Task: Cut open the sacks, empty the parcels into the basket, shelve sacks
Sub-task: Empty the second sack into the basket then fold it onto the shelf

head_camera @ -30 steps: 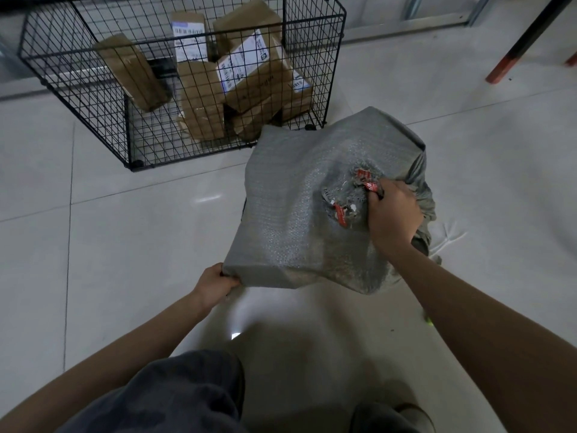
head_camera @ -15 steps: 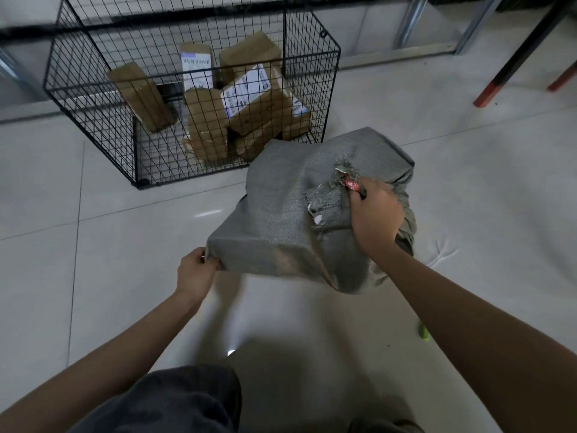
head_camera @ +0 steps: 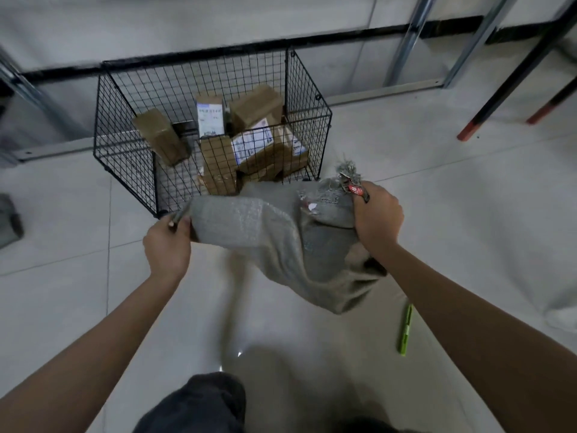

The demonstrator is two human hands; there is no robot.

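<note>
A grey woven sack [head_camera: 268, 232] hangs limp between my two hands, above the floor and just in front of the black wire basket [head_camera: 307, 98]. My left hand [head_camera: 167, 245] grips the sack's left corner. My right hand [head_camera: 376, 218] grips the bunched, frayed end with red-and-white tags on it. Several brown cardboard parcels [head_camera: 218, 164] with white labels lie inside the basket.
A green utility knife [head_camera: 405, 329] lies on the tiled floor at the right, under my right forearm. Metal shelf uprights [head_camera: 412, 35] and dark legs with red feet [head_camera: 474, 123] stand at the back right. A white sack [head_camera: 562, 317] lies at the right edge.
The sack has been lifted and drawn toward the basket's front, and now sags limp. Both hands rose with it, and my view tilted up toward the wall.
</note>
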